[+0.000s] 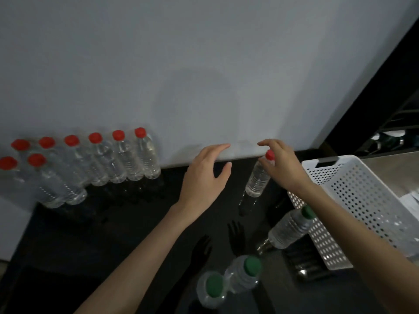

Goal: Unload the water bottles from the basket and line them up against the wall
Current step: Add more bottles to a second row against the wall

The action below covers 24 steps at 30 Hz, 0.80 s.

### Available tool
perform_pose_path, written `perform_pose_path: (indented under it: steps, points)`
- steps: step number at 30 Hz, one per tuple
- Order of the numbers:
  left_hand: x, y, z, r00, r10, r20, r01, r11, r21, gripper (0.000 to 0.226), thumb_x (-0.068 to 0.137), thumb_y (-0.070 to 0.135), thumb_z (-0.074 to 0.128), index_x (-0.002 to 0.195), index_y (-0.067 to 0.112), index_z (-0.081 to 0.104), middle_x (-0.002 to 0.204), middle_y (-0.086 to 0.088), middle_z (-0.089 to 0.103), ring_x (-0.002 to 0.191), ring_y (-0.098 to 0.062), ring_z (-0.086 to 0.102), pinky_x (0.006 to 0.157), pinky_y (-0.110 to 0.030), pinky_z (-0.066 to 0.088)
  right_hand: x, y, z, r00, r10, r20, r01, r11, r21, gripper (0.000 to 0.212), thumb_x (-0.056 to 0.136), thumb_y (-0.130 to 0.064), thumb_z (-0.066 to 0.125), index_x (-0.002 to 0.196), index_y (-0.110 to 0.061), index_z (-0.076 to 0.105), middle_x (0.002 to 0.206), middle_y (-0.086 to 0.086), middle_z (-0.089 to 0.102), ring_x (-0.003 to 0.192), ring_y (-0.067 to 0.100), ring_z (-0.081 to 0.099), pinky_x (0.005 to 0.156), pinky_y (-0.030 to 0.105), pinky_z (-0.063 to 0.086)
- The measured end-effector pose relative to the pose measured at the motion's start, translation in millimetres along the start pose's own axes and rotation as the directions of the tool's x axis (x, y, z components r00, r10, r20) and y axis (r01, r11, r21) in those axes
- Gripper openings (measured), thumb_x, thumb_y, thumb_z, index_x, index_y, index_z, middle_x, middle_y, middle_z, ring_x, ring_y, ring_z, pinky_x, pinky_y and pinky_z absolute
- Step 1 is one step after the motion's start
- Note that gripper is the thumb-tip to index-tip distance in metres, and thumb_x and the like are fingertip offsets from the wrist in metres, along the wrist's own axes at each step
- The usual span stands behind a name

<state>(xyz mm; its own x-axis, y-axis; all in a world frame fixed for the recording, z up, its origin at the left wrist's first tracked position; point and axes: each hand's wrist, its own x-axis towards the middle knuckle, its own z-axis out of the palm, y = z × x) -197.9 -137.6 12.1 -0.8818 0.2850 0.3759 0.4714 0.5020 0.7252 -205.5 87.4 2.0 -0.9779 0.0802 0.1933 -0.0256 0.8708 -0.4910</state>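
Observation:
Several clear red-capped bottles (127,159) stand in a row against the white wall (204,64) at the left, two more in front of the row's left end. One red-capped bottle (257,180) stands alone on the dark floor further right, near the wall. My right hand (285,168) is at its top, thumb and forefinger spread around the cap; whether they touch it is unclear. My left hand (204,177) hovers open just left of that bottle, holding nothing. The white perforated basket (362,200) sits at the right.
Three green-capped bottles are in the foreground: one (288,230) leans against the basket's side, two (242,275) (210,288) stand near my arms. The glossy dark floor (113,234) mirrors my hands. A dark frame (374,98) borders the wall at the right.

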Motion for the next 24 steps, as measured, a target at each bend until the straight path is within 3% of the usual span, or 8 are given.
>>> perform_pose_path:
  steps: [3, 6, 10, 14, 17, 20, 24]
  points:
    - [4.9, 15.5, 34.0, 0.996, -0.039, 0.086, 0.039, 0.999, 0.001, 0.044, 0.094, 0.028, 0.058, 0.137, 0.025, 0.051, 0.135, 0.009, 0.052, 0.123, -0.004, 0.049, 0.101, -0.036, 0.048, 21.0, 37.3, -2.1, 0.995, 0.034, 0.095, -0.032, 0.999, -0.026, 0.044, 0.09, -0.015, 0.06, 0.132, -0.019, 0.05, 0.141, 0.01, 0.044, 0.122, 0.032, 0.048, 0.102, 0.045, 0.044]
    - [5.3, 25.4, 59.2, 0.985, -0.062, 0.16, 0.061, 0.998, 0.011, 0.046, 0.093, 0.029, 0.059, 0.138, 0.026, 0.049, 0.136, 0.009, 0.052, 0.122, -0.005, 0.05, 0.102, -0.036, 0.047, 39.2, 59.3, 0.4, 0.979, 0.043, 0.199, -0.04, 0.999, -0.022, 0.044, 0.091, -0.015, 0.059, 0.134, -0.016, 0.049, 0.14, 0.013, 0.046, 0.119, 0.031, 0.053, 0.101, 0.039, 0.044]
    - [4.5, 33.5, 86.6, 0.95, -0.079, 0.303, 0.067, 0.997, 0.048, 0.049, 0.093, 0.033, 0.059, 0.14, 0.029, 0.046, 0.138, 0.01, 0.05, 0.122, -0.005, 0.05, 0.1, -0.033, 0.048, 47.3, 74.9, 3.4, 0.93, 0.023, 0.368, -0.037, 0.999, 0.031, 0.033, 0.094, -0.017, 0.057, 0.125, -0.013, 0.05, 0.119, 0.013, 0.059, 0.106, 0.028, 0.057, 0.081, 0.03, 0.042]
    - [4.0, 37.4, 108.7, 0.807, -0.137, 0.574, 0.089, 0.99, 0.112, 0.064, 0.089, 0.041, 0.062, 0.146, 0.03, 0.033, 0.144, 0.006, 0.046, 0.128, -0.011, 0.047, 0.104, -0.035, 0.044, 43.3, 92.5, 3.0, 0.919, -0.07, 0.387, 0.019, 0.991, 0.134, 0.021, 0.09, -0.017, 0.064, 0.109, -0.017, 0.054, 0.104, 0.004, 0.06, 0.094, 0.022, 0.058, 0.069, 0.02, 0.041]
    - [4.1, 37.2, 125.5, 0.664, -0.134, 0.736, 0.092, 0.991, 0.097, 0.076, 0.084, 0.045, 0.068, 0.148, 0.031, 0.029, 0.149, 0.006, 0.041, 0.133, -0.01, 0.042, 0.108, -0.037, 0.04, 37.7, 103.7, -0.4, 0.929, -0.094, 0.359, 0.036, 0.986, 0.164, 0.026, 0.088, -0.016, 0.067, 0.11, -0.015, 0.055, 0.105, 0.005, 0.062, 0.094, 0.02, 0.058, 0.072, 0.021, 0.046]
    - [3.8, 33.8, 147.2, 0.58, -0.088, 0.81, 0.038, 0.996, 0.081, 0.08, 0.078, 0.042, 0.075, 0.146, 0.027, 0.036, 0.145, 0.004, 0.044, 0.129, -0.011, 0.044, 0.107, -0.035, 0.041, 31.2, 115.4, -1.7, 0.947, -0.068, 0.314, 0.009, 0.982, 0.187, 0.029, 0.087, -0.019, 0.069, 0.113, -0.013, 0.057, 0.108, 0.007, 0.065, 0.095, 0.019, 0.059, 0.082, 0.033, 0.051]
    - [0.2, 23.4, 175.8, 0.522, -0.059, 0.851, 0.031, 0.998, 0.049, 0.079, 0.069, 0.04, 0.084, 0.137, 0.027, 0.045, 0.131, 0.006, 0.053, 0.117, -0.009, 0.051, 0.102, -0.033, 0.044, 24.3, 130.3, 1.7, 0.971, -0.013, 0.238, -0.037, 0.979, 0.202, 0.033, 0.084, -0.021, 0.071, 0.113, -0.013, 0.057, 0.105, 0.008, 0.067, 0.092, 0.023, 0.061, 0.081, 0.032, 0.049]
